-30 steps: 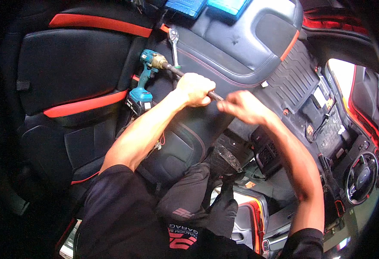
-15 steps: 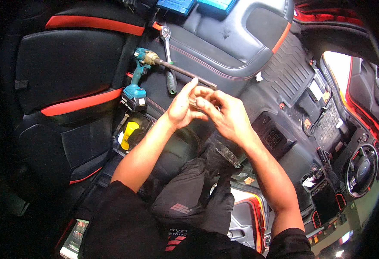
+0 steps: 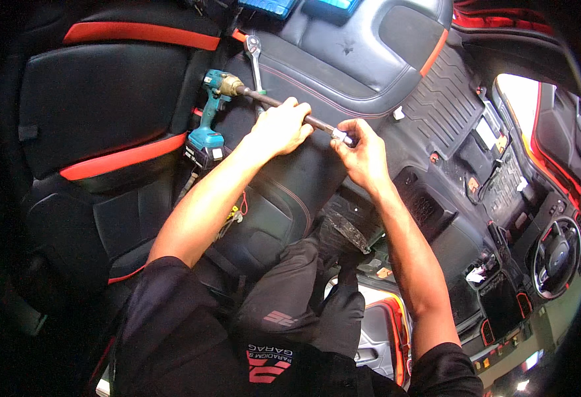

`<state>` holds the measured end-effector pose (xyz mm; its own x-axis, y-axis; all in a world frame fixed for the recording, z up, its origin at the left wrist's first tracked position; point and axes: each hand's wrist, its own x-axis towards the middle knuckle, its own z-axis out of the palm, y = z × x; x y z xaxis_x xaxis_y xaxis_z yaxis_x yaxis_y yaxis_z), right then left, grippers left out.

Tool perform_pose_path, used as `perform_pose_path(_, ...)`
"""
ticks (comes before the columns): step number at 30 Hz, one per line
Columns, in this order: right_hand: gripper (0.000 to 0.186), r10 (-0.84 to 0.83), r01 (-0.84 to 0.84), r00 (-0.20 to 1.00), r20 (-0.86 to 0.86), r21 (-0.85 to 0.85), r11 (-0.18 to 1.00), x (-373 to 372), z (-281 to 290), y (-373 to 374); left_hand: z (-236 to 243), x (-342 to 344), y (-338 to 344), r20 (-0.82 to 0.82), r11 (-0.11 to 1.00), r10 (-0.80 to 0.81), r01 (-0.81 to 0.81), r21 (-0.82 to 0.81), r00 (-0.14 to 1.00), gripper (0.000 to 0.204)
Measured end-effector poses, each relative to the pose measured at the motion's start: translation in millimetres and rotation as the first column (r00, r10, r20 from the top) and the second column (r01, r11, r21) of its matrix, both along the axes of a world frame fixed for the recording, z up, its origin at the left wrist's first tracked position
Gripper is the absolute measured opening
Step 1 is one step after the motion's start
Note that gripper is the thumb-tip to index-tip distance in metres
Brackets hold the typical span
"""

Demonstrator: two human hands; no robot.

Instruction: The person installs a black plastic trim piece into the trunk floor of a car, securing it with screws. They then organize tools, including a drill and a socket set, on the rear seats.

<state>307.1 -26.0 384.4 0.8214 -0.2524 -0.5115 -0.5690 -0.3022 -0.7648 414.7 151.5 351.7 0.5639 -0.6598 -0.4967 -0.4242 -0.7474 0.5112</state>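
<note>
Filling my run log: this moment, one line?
left hand: grips extension bar | right hand: holds socket at tip | impact driver: opposite end

A black vehicle seat with red trim bears several articles. On it, along the foot of the backrest, lies a teal cordless driver with a black battery; just beside lies a metal ratchet, its handle partly hidden. Two blue objects, cut off by the upper edge, rest farther along.
</note>
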Motion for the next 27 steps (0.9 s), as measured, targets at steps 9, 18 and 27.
perform_pose_path(9,0.028,-0.194,0.181,0.968,0.157,0.092,0.979,-6,-21,13,-17,-1,-1,-0.073,0.994,0.050,-0.057,-0.098,0.996,0.033)
perform_pose_path(18,0.023,0.013,0.028,0.946,0.324,-0.121,0.992,-9,-19,13,-24,-6,-11,-0.066,0.991,0.118,-0.122,-0.062,0.991,0.028)
perform_pose_path(27,0.028,0.174,-0.183,0.947,0.270,0.011,0.983,-3,-28,-5,-22,-10,-8,-0.124,0.979,0.179,-0.190,-0.078,0.976,0.024)
